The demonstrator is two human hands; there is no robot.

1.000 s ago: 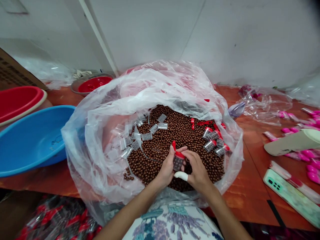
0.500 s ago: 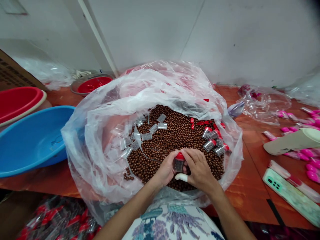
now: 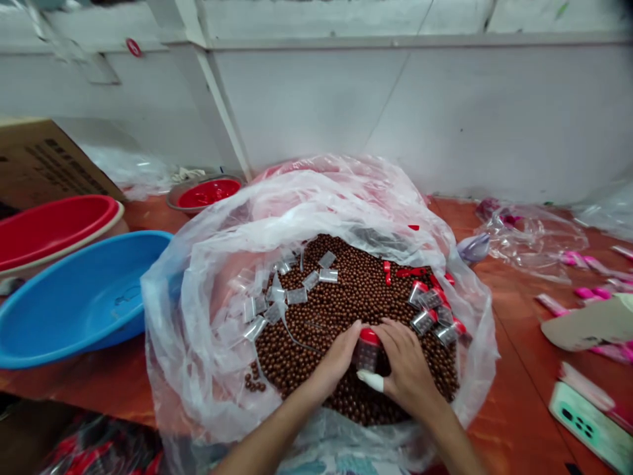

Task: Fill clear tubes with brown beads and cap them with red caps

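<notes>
A big clear bag holds a heap of small brown balls. At the bag's near edge both hands close around one small clear box with a red cap: the left hand grips its side, the right hand pinches cap and body. The capping step looks in hand; next likely calls for setting it with the capped boxes at the bag's right. Whether the cap sits fully is hidden by fingers.
</notes>
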